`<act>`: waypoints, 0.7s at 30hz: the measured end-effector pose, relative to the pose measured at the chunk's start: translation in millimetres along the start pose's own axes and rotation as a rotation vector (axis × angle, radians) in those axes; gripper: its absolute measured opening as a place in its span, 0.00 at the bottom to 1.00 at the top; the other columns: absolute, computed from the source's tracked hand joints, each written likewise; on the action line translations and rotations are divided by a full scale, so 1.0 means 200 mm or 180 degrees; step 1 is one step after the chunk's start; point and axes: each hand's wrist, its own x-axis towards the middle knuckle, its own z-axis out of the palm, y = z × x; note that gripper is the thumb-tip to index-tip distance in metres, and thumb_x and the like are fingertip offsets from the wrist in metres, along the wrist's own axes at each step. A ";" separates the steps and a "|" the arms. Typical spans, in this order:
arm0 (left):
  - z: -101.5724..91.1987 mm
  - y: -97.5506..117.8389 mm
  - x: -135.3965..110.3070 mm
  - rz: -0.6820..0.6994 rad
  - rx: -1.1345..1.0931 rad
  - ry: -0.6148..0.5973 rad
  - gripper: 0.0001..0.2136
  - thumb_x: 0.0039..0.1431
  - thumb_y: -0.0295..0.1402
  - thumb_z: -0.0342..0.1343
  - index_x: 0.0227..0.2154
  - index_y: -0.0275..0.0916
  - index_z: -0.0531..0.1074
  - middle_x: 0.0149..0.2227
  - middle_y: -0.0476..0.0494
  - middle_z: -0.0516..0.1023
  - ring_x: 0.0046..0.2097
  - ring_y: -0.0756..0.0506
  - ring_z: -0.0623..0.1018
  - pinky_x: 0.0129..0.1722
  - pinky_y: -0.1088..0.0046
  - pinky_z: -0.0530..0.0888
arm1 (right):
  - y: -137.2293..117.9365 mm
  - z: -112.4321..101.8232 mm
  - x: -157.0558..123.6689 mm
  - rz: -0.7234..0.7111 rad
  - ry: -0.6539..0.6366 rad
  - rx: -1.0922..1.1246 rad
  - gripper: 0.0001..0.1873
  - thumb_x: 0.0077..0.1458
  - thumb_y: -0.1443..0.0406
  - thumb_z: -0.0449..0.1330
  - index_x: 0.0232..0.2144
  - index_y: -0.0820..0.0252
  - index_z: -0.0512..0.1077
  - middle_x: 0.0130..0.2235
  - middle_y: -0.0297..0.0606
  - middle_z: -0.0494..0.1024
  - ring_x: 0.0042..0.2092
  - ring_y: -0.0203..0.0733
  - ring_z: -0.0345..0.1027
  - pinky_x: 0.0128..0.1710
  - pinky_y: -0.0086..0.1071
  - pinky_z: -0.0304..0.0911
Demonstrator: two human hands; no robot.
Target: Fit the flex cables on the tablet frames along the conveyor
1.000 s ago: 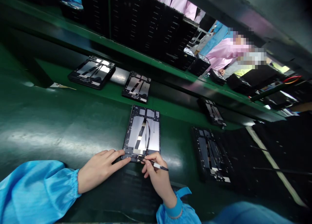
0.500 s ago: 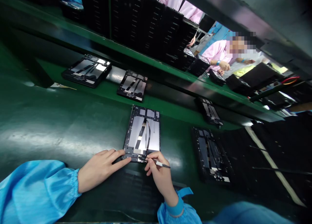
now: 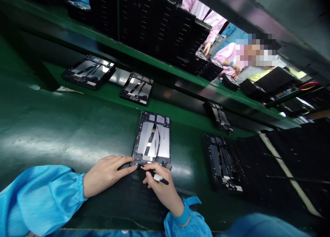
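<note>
An opened tablet (image 3: 167,140) lies on the green bench, its silver inner plate and dark flex cables facing up. At its lower left corner, my left hand (image 3: 109,171) rests with fingers stretched, the fingertips touching the frame. My right hand (image 3: 162,185) pinches black tweezers (image 3: 160,178) with a white band. Their tip points at the tablet's bottom edge, close to my left index finger. The right fingers partly hide the lower edge, so what the tip touches cannot be made out.
More opened tablets lie behind: a stack (image 3: 90,72) at back left, one tablet (image 3: 138,88) beside it, another (image 3: 219,116) at back right. A further tablet stack (image 3: 223,161) stands right, next to black material (image 3: 281,168). A green shelf (image 3: 160,63) crosses above; people work beyond it.
My right hand and the tweezers have moved left along the tablet's bottom edge, towards my left fingers. My left hand stays at the corner.
</note>
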 end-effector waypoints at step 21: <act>-0.07 0.05 -0.14 0.0310 -0.0608 -0.0008 0.14 0.76 0.34 0.44 0.51 0.47 0.75 0.51 0.46 0.79 0.53 0.42 0.72 0.48 0.65 0.63 | 0.01 0.21 0.04 0.0546 0.0010 -0.0319 0.10 0.59 0.58 0.64 0.31 0.59 0.72 0.25 0.35 0.76 0.29 0.45 0.77 0.26 0.31 0.68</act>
